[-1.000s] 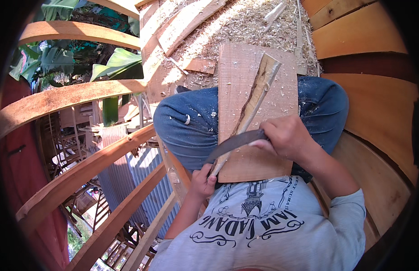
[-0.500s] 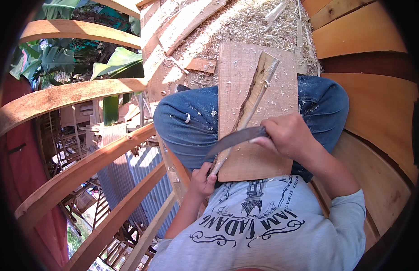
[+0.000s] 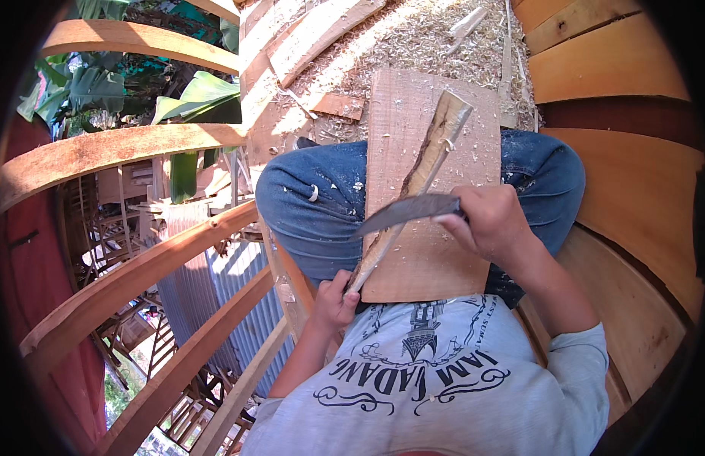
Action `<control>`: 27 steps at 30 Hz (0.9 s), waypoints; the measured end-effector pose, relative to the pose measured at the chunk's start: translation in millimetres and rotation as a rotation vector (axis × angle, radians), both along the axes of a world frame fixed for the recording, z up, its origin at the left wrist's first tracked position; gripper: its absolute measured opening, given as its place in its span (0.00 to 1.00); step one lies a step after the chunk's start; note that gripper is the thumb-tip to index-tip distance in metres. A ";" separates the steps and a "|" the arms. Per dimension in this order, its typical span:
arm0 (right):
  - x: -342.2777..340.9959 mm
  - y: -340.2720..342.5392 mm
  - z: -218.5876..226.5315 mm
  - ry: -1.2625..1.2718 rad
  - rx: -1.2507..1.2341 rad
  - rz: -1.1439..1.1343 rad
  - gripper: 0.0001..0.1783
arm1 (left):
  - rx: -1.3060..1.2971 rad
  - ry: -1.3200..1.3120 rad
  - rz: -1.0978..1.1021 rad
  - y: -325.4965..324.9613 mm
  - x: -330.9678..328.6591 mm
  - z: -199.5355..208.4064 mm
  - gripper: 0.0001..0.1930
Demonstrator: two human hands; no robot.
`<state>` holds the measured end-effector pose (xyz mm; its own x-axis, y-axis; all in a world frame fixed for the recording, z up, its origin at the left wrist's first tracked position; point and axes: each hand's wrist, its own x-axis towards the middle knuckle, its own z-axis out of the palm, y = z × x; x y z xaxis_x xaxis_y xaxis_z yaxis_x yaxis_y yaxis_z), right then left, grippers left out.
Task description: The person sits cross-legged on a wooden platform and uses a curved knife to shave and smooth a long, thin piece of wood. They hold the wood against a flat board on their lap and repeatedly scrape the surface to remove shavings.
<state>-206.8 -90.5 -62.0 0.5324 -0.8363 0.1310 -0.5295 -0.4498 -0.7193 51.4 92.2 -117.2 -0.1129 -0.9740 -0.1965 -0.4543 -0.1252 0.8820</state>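
A long, narrow strip of pale wood (image 3: 434, 144), with a rough, dark, bark-like edge along one side, is being held aslant over a flat, rectangular, light-brown wooden board (image 3: 463, 266). From the board's middle, its blunt upper end is pointing to 1 o'clock, its thinner lower end to 7 o'clock. There it is being gripped by the left hand (image 3: 337, 302), the fingers being curled around the wood and the thumb being pressed along it.

At 4 o'clock a dark grey, curved metal knife (image 3: 406, 212) is being clasped by the right hand (image 3: 489, 220), its fingers being closed around the mostly hidden handle. The blade is being held across the strip, its tip pointing to about 8 o'clock; whether its edge is touching the wood cannot be told.

The board, flecked with curled chips, is being supported across a lap in blue denim jeans (image 3: 311, 209), its lower edge lying by a light grey printed cotton shirt (image 3: 444, 410). At 12 o'clock the floor is being covered by loose, pale wood shavings (image 3: 413, 49). Curved, sawn timber ribs (image 3: 132, 144) are being seen at 9 o'clock, and broad, smooth, orange-brown planks (image 3: 618, 175) at 3 o'clock.
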 end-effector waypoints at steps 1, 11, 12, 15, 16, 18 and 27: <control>1.2 -0.9 5.1 0.163 -0.120 0.220 0.20 | 0.022 -0.009 0.017 -2.7 1.9 2.6 0.20; -7.1 -27.3 -17.2 -0.019 -0.006 -0.247 0.21 | 0.074 0.008 0.049 -3.0 -1.5 7.8 0.21; -21.6 -40.5 -12.8 0.178 -0.102 -0.225 0.20 | 0.095 0.018 0.049 -6.5 -1.8 11.6 0.20; 3.5 -5.6 -6.1 -0.134 0.112 -0.273 0.20 | 0.006 -0.013 0.011 -4.1 -0.6 -0.1 0.19; 1.4 -1.8 -5.5 0.040 -0.034 -0.069 0.20 | 0.003 -0.020 0.016 -5.2 2.2 1.9 0.18; -2.3 -7.2 -2.7 0.002 0.061 -0.193 0.19 | 0.009 -0.011 0.019 2.1 0.2 7.9 0.18; -15.1 -10.5 17.2 -0.136 0.472 -0.331 0.12 | 0.016 0.019 0.034 -3.5 -2.2 7.2 0.17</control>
